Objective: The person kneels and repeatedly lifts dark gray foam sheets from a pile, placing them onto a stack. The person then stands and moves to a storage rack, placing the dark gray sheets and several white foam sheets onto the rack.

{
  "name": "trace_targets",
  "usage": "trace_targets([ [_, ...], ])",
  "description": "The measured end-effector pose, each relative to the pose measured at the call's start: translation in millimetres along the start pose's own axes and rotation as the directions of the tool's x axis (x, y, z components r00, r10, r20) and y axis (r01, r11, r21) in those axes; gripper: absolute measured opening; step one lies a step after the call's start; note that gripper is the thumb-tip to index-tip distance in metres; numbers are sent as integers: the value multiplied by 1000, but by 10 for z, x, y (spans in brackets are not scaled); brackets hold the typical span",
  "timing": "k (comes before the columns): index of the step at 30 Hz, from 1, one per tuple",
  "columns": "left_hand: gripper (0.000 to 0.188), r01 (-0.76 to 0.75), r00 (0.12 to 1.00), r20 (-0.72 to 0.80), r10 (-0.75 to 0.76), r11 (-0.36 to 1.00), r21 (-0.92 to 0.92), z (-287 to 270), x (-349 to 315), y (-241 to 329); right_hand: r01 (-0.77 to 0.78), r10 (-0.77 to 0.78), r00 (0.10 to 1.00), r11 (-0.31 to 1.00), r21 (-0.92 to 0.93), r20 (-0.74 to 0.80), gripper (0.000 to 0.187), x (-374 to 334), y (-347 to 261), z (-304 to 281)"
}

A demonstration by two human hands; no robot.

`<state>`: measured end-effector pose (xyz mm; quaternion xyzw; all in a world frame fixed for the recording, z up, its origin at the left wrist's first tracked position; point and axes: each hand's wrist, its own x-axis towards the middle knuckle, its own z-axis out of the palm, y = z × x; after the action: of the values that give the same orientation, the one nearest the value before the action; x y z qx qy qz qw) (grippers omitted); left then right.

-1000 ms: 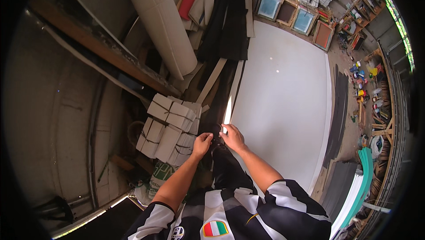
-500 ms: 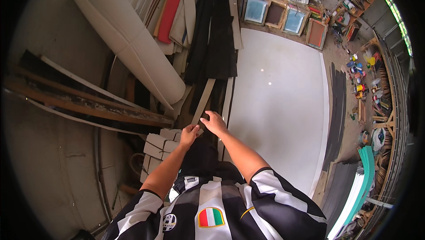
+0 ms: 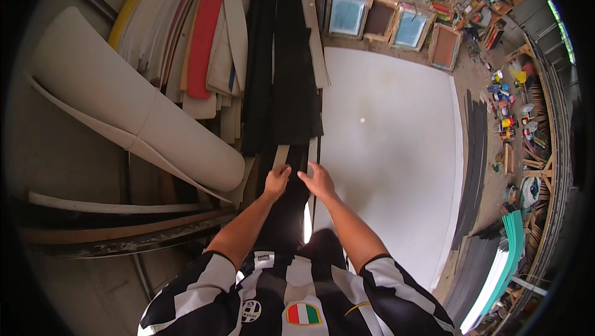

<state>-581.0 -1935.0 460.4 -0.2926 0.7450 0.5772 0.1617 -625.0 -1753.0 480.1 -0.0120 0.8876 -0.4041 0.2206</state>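
Both my hands are out in front of me, close together, above dark strips at the left edge of a large white sheet. My left hand is closed, thumb pressed to the fingers; what it holds, if anything, cannot be made out. A narrow beige strip shows just beyond it. My right hand holds nothing I can see, its thumb and fingers apart and turned toward the left one. Ahead of both hands lie long black sheets, stacked lengthwise.
A big off-white roll slants in from the left. Behind it lean many-coloured sheets, one red. Wooden frames stand at the far wall. Paint cans, dark strips and a green stack line the right.
My view has turned left and shifted forward. My hands have come level with each other, the left one moving right and a little forward, beside the beige strip.
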Motion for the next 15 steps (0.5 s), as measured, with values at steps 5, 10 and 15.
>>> trace_targets([
  [5, 44, -18, 999, -46, 23, 993, 113, 94, 967, 575, -47, 47, 999, 999, 3, 5, 75, 950, -140, -221],
  [10, 52, 107, 992, -83, -96, 985, 137, 0, 1573, 604, -115, 114, 992, 993, 2, 62, 82, 1709, 14, -188],
  [15, 60, 326, 939, -162, -305, 936, 128, -141, 2262, 149, -247, 238, 953, 969, 26, 189, 93, 2585, 311, -27],
])
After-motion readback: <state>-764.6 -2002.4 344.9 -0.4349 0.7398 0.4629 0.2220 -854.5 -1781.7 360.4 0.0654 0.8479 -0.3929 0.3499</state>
